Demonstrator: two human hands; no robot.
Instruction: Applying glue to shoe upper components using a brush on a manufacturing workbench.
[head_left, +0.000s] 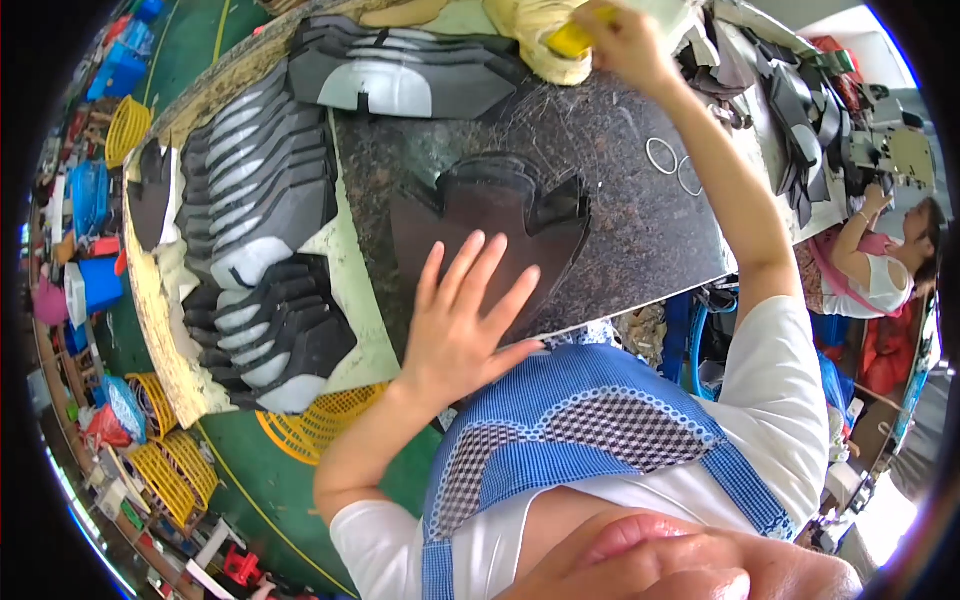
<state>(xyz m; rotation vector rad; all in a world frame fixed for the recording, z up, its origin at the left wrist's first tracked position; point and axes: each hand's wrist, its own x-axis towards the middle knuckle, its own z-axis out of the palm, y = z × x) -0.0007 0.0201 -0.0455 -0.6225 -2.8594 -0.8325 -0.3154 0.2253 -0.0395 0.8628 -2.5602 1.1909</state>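
Note:
My left hand (462, 320) lies with fingers spread on a stack of dark, flat cut pieces (430, 245). The stack has a notched outline and sits near the front of the dark speckled board (640, 240). At the far edge my right hand (630, 48) is closed around a yellow block-like object (578, 36), whose exact kind I cannot make out. It is held over the rim of a pale yellow, crusted container (545, 66), just beyond the board.
Overlapping dark pieces with pale coated areas lie in rows at left (235, 190) and in a far pile (400, 75). Two thin rings (662, 155) rest on the board's right. More dark pieces (800, 130) are heaped at far right, near another person (885, 265). Yellow baskets (175, 475) stand on the floor.

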